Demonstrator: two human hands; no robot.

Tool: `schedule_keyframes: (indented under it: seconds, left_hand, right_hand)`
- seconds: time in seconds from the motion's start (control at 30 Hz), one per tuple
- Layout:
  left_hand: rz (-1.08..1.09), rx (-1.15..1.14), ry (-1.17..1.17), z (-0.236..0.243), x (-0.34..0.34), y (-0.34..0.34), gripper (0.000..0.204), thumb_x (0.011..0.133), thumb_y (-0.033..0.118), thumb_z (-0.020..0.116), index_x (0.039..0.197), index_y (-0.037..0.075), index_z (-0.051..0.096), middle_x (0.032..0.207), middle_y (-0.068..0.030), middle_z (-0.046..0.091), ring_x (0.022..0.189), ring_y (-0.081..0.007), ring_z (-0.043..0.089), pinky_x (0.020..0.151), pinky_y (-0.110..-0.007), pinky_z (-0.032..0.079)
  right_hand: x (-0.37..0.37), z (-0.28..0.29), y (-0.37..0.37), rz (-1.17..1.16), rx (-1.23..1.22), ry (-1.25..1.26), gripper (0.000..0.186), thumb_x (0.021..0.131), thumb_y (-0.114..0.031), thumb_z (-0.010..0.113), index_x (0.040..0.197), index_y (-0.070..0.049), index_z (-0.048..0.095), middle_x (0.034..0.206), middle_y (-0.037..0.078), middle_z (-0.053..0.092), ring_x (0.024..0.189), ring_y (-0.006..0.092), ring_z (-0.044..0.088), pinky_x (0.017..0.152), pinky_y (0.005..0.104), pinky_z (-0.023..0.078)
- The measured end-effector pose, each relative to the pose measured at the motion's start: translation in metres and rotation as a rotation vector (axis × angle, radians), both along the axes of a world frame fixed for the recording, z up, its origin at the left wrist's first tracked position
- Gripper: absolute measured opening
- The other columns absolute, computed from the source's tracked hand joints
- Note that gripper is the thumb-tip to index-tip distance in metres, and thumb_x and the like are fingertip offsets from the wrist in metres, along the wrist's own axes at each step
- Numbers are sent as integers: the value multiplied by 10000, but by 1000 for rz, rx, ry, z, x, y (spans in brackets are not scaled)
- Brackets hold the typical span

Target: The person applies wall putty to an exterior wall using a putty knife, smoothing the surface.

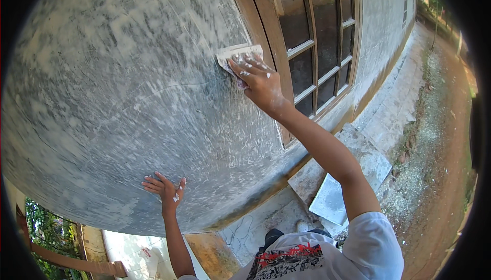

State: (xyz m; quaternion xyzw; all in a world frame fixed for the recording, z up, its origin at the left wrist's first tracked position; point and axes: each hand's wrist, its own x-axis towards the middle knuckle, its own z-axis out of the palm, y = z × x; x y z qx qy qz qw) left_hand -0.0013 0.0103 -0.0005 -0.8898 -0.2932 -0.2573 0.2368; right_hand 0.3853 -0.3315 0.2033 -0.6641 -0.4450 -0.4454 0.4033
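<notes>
My right hand (261, 83) is closed on a flat, pale putty spreader (240, 50) with a straight upper edge. The spreader lies against the grey wall (128, 85), just left of the wooden window frame (268, 39). White smears dot the fingers of that hand. Lower and to the left, my left hand (168, 190) rests with spread fingers against the wall, holding nothing, and it too carries white spots. Patchy white and grey streaks cover the wall, and a thin curved line crosses its middle.
A window with several panes (325, 34) stands right of the work spot. Below, flat slabs (330, 198) lie by the wall's foot on a concrete ledge (394, 106). A dirt path (434, 198) runs at the right, and pale tiles (133, 249) show at lower left.
</notes>
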Motion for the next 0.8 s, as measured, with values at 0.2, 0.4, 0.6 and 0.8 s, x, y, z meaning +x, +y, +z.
schedule_keyframes:
  seconds: [0.2, 0.4, 0.6, 0.8]
  left_hand:
    - [6, -19, 15, 0, -1, -2, 1334, 906, 799, 528, 1563, -51, -263, 1498, -481, -371, 1341, -668, -422, 1037, -805, -215]
    - [-3, -58, 0, 0, 1, 1, 1315, 924, 780, 529, 1561, -65, -252, 1496, -504, -345, 1341, -688, -403, 1028, -811, -216]
    - [22, 14, 7, -1, -2, 0, 1361, 895, 823, 514, 1547, -71, -279, 1500, -481, -370, 1351, -665, -415, 1039, -809, -205]
    - [44, 23, 20, -3, 6, 1, 1391, 871, 849, 514, 1546, -60, -293, 1506, -457, -392, 1358, -638, -433, 1052, -794, -211]
  right_hand:
    - [-31, -32, -18, 69, -195, 342, 726, 747, 36, 647, 1440, -177, 632, 1133, 165, 750, 950, 325, 738, 798, 454, 598]
    - [-31, 25, 24, -90, 87, 413, 730, 752, 42, 608, 1477, -24, 544, 1089, 244, 731, 888, 395, 726, 780, 477, 579]
    - [-56, 30, 10, 6, -155, 553, 689, 751, -18, 641, 1433, 37, 559, 1054, 273, 725, 810, 412, 732, 727, 493, 574]
    - [-37, 26, 17, -119, 90, 533, 668, 741, -29, 661, 1401, 40, 584, 1022, 232, 744, 832, 375, 746, 717, 467, 581]
